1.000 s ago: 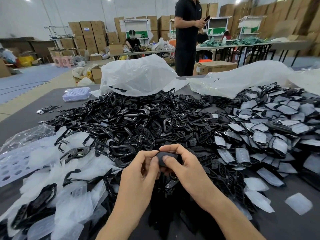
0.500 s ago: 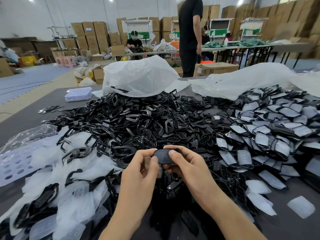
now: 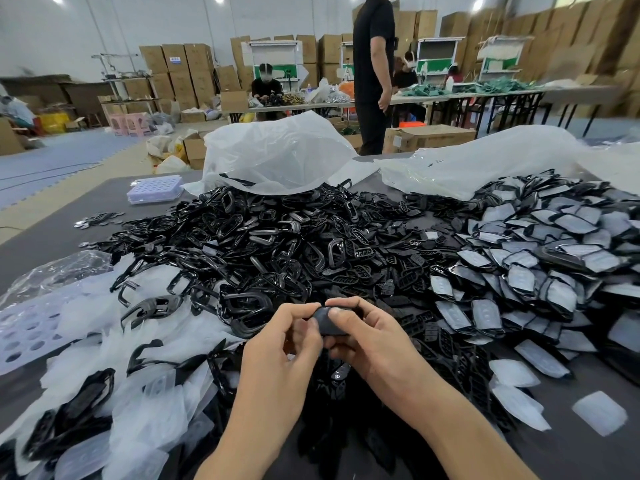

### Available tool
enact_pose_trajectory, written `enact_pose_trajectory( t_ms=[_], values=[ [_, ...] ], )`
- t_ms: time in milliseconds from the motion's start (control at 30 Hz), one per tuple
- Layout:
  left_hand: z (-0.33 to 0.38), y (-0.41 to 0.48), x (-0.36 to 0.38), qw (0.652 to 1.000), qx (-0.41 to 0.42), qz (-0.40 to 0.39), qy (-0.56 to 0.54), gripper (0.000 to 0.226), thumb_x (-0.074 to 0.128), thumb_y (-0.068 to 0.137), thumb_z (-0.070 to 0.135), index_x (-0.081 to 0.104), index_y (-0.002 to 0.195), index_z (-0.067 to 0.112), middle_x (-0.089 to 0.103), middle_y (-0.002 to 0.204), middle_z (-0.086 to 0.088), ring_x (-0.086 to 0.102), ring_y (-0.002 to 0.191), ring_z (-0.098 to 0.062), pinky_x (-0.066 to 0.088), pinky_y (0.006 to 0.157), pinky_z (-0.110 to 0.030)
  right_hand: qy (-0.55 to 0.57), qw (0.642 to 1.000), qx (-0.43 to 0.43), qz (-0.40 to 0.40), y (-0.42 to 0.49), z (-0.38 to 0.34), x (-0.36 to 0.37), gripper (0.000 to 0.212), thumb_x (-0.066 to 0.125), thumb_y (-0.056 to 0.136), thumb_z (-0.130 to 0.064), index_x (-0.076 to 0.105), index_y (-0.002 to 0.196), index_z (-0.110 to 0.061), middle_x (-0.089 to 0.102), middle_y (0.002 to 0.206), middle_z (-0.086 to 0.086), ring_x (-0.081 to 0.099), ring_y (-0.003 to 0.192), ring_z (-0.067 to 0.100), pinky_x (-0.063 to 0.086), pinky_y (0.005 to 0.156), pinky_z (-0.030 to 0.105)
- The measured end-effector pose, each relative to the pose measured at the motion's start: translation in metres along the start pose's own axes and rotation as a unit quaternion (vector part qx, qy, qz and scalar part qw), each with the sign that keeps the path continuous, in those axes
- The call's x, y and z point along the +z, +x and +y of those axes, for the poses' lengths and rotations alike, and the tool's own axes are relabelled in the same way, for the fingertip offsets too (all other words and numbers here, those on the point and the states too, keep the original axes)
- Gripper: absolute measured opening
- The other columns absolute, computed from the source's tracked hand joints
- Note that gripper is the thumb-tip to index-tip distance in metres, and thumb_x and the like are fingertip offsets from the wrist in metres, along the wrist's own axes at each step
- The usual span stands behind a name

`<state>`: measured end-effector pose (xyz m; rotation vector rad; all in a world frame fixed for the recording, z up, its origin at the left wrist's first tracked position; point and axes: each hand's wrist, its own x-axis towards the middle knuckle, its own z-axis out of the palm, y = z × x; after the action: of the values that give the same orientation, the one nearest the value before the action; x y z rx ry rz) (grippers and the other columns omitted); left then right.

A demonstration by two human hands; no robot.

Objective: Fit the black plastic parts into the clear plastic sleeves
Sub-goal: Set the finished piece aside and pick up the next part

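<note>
Left hand and right hand both pinch one black part just over the pile on the counter — the right thumb has slid across it, so the fit looks nearly done.

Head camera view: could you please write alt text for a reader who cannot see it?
The left hand and right hand pinch a small black part between them over a dark table. A big heap of loose black parts lies behind, clear sleeves to the left, sleeved parts to the right.
</note>
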<state>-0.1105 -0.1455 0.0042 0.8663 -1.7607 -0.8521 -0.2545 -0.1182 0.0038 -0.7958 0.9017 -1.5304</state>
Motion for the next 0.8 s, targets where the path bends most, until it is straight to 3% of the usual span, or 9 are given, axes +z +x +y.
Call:
enact_pose_trajectory(
  t_ms=[167, 233, 333, 400, 500, 733, 800],
  values=[
    [-0.0031, -0.0013, 0.0019, 1.0, 0.006, -0.023, 0.014, 0.031, 0.061, 0.095, 0.019, 0.065, 0.101, 0.05, 0.066, 0.077, 0.012, 0.067, 0.073, -0.012, 0.052, 0.062, -0.025, -0.054, 0.998, 0.002, -0.01, -0.0012, -0.0013, -0.0032, 0.008, 0.079, 0.074, -0.031, 0.078, 0.082, -0.029, 0.074, 0.08, 0.003, 0.067, 0.065, 0.015, 0.055, 0.061, 0.024],
    [-0.0047, -0.0015, 0.0018, 0.999, 0.011, -0.025, 0.021, 0.03, 0.062, 0.096, 0.019, 0.065, 0.103, 0.048, 0.067, 0.079, 0.012, 0.066, 0.074, -0.011, 0.052, 0.062, -0.028, -0.066, 0.998, 0.002, -0.008, -0.001, -0.0016, -0.0047, 0.003, 0.078, 0.077, -0.028, 0.077, 0.08, -0.03, 0.074, 0.079, 0.001, 0.067, 0.064, 0.015, 0.055, 0.061, 0.024],
    [-0.0057, -0.0011, 0.0012, 0.999, 0.015, -0.022, 0.024, 0.03, 0.062, 0.096, 0.02, 0.065, 0.104, 0.049, 0.068, 0.082, 0.011, 0.067, 0.075, -0.012, 0.053, 0.064, -0.03, -0.066, 0.998, -0.005, -0.023, -0.0005, -0.0026, -0.007, 0.005, 0.078, 0.08, -0.024, 0.078, 0.081, -0.029, 0.074, 0.078, 0.003, 0.069, 0.065, 0.014, 0.056, 0.062, 0.023],
    [-0.0051, -0.0004, 0.0009, 0.999, 0.017, -0.017, 0.026, 0.027, 0.06, 0.095, 0.025, 0.064, 0.104, 0.05, 0.069, 0.082, 0.01, 0.068, 0.075, -0.013, 0.053, 0.064, -0.031, -0.06, 0.997, -0.014, -0.036, -0.001, -0.0036, -0.0068, 0.013, 0.083, 0.074, -0.032, 0.079, 0.086, -0.027, 0.074, 0.079, 0.005, 0.069, 0.067, 0.014, 0.056, 0.064, 0.022],
    [-0.0054, 0.0001, 0.0005, 0.999, 0.014, -0.016, 0.024, 0.028, 0.06, 0.095, 0.025, 0.063, 0.104, 0.051, 0.07, 0.085, 0.011, 0.07, 0.078, -0.013, 0.054, 0.066, -0.032, -0.063, 0.997, -0.019, -0.038, -0.002, -0.0042, -0.0044, 0.025, 0.085, 0.069, -0.038, 0.079, 0.09, -0.026, 0.074, 0.08, 0.006, 0.069, 0.068, 0.015, 0.055, 0.064, 0.022],
    [-0.005, -0.001, 0.0012, 0.999, 0.035, -0.022, 0.033, 0.035, 0.063, 0.096, 0.016, 0.063, 0.105, 0.05, 0.07, 0.088, 0.019, 0.069, 0.08, -0.005, 0.053, 0.064, -0.018, -0.092, 0.995, -0.017, -0.019, -0.0014, -0.0042, -0.0062, 0.014, 0.082, 0.073, -0.033, 0.078, 0.085, -0.028, 0.075, 0.081, 0.006, 0.07, 0.069, 0.016, 0.055, 0.063, 0.023],
    [-0.0049, -0.0009, 0.0014, 0.998, 0.04, -0.028, 0.037, 0.036, 0.062, 0.096, 0.016, 0.063, 0.105, 0.051, 0.07, 0.089, 0.019, 0.07, 0.082, -0.006, 0.054, 0.066, -0.021, -0.103, 0.994, -0.014, -0.016, -0.0019, -0.0052, -0.0065, 0.009, 0.079, 0.073, -0.034, 0.076, 0.08, -0.029, 0.074, 0.08, 0.006, 0.07, 0.068, 0.016, 0.054, 0.062, 0.023]
  ],
)
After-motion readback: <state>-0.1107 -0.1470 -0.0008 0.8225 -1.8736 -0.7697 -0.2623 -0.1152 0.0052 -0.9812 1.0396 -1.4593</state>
